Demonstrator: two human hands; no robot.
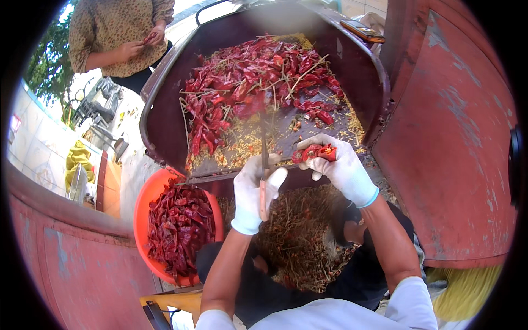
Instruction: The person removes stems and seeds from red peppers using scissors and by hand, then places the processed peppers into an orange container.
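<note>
My left hand, in a white glove, is closed around the pale wooden handle of a knife. Its narrow dark blade points away from me, over the cart bed. To the right, my gloved right hand pinches a small bunch of red chili peppers, stem ends facing the blade. Both hands are above the near edge of a dark metal cart. A heap of dried red chilies with stalks and loose yellow seeds lies on its bed.
An orange-red basin full of chilies stands at left. Cut stalks cover the ground between my legs. A phone rests on the cart's far right rim. Red metal doors flank me. Another person stands far left, hands together.
</note>
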